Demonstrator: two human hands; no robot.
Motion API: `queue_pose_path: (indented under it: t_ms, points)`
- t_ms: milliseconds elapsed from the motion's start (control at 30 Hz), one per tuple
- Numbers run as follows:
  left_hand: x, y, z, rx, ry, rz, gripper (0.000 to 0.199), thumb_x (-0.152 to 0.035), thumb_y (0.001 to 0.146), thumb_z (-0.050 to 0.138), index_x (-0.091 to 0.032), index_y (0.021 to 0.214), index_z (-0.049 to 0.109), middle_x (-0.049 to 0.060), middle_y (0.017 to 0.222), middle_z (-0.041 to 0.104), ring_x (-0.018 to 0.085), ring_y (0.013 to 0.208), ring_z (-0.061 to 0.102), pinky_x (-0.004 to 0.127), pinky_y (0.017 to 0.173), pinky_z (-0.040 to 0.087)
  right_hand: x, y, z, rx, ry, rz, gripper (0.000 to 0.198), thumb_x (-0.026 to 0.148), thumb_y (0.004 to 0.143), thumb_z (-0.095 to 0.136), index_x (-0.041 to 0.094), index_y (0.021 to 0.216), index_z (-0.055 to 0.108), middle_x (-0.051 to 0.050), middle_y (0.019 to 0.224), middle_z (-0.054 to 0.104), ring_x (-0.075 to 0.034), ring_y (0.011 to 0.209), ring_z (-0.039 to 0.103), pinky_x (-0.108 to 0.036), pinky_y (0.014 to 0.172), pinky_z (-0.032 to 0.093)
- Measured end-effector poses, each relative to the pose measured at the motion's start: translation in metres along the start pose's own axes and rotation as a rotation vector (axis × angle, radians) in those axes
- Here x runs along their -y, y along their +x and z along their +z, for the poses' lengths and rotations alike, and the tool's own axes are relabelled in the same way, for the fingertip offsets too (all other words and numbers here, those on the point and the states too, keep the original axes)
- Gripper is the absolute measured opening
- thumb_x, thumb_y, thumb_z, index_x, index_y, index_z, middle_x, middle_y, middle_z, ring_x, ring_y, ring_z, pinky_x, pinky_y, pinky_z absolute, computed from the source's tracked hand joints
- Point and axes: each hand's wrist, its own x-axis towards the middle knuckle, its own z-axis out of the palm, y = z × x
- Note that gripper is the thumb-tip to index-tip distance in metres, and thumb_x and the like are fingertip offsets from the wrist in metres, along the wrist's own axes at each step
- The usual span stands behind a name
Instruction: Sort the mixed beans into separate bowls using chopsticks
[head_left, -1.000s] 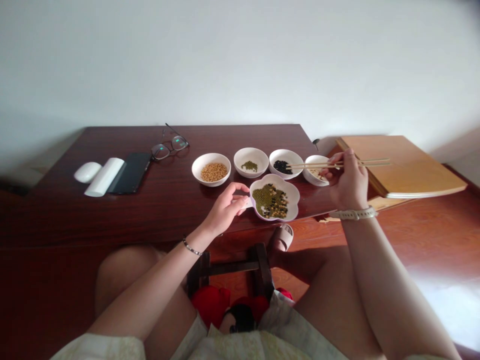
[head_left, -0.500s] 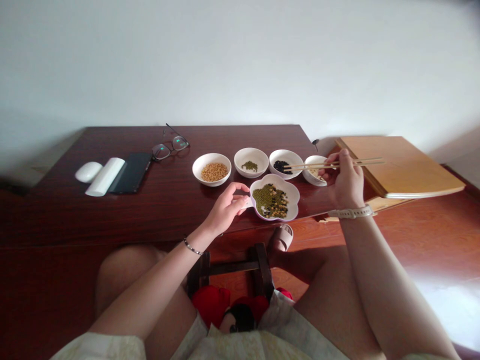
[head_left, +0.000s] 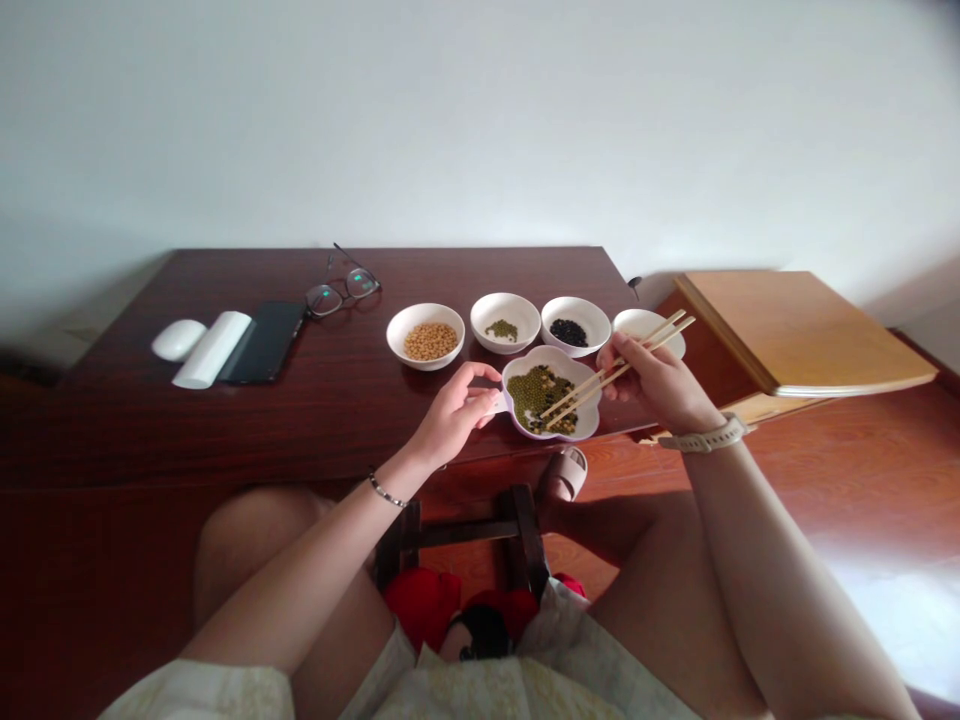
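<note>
My left hand (head_left: 463, 408) is closed on the short handle of a flower-shaped bowl (head_left: 590, 412) near the table's front edge. Inside that bowl lie green, black and pale beans, mixed together. A pair of chopsticks (head_left: 606, 374) is in my right hand (head_left: 651, 378), their tips down among the beans; whether they pinch one I cannot make out. Behind stand round white bowls: one with yellow soybeans (head_left: 430, 342), one with a few green mung beans (head_left: 502, 329), one with black beans (head_left: 569, 332). The rightmost white bowl (head_left: 643, 322) is partly covered by my right hand.
Eyeglasses (head_left: 343, 293), a dark phone (head_left: 264, 343), a white cylinder-like case (head_left: 213, 350) and a white rounded object (head_left: 179, 341) lie on the left of the dark table (head_left: 225, 440). A lighter wooden surface (head_left: 817, 330) stands at the right.
My right hand has brought the chopsticks from the black-bean bowl down and toward me into the flower-shaped bowl. My left hand keeps its hold on the handle.
</note>
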Motion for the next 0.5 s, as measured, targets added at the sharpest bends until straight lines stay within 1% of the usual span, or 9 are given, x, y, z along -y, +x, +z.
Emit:
queue_pose_path:
  t_ms: [167,300,500]
  points:
    - [-0.0028,-0.0003,0.0011,-0.01,0.004,-0.017,0.025,-0.036,0.104,0.069,-0.019,0.12,0.06,-0.007,0.072,0.051,0.012,0.063,0.047,0.026,0.061,0.035,-0.0038,0.002,0.0029,-0.015,-0.008,0.021,0.053,0.071,0.094,0.08,0.02,0.081,0.075,-0.004,0.061,0.069,-0.013,0.05,0.062,-0.02,0.045,0.051]
    - [-0.004,-0.0007,0.0015,-0.013,0.003,-0.025,0.025,-0.036,0.103,0.07,-0.019,0.119,0.061,-0.006,0.073,0.052,0.012,0.064,0.048,0.026,0.061,0.036,-0.0031,0.0014,0.0076,-0.016,0.0,0.038,0.054,0.07,0.094,0.081,0.019,0.08,0.075,-0.004,0.058,0.069,-0.013,0.049,0.063,-0.019,0.044,0.051]
    - [-0.0021,0.0,0.0012,-0.003,-0.005,-0.008,0.024,-0.034,0.104,0.069,-0.019,0.12,0.06,-0.007,0.072,0.052,0.012,0.064,0.047,0.026,0.062,0.036,-0.003,0.0017,0.0084,-0.007,-0.046,0.001,0.056,0.073,0.096,0.076,0.019,0.079,0.073,-0.004,0.058,0.07,-0.013,0.049,0.063,-0.019,0.045,0.049]
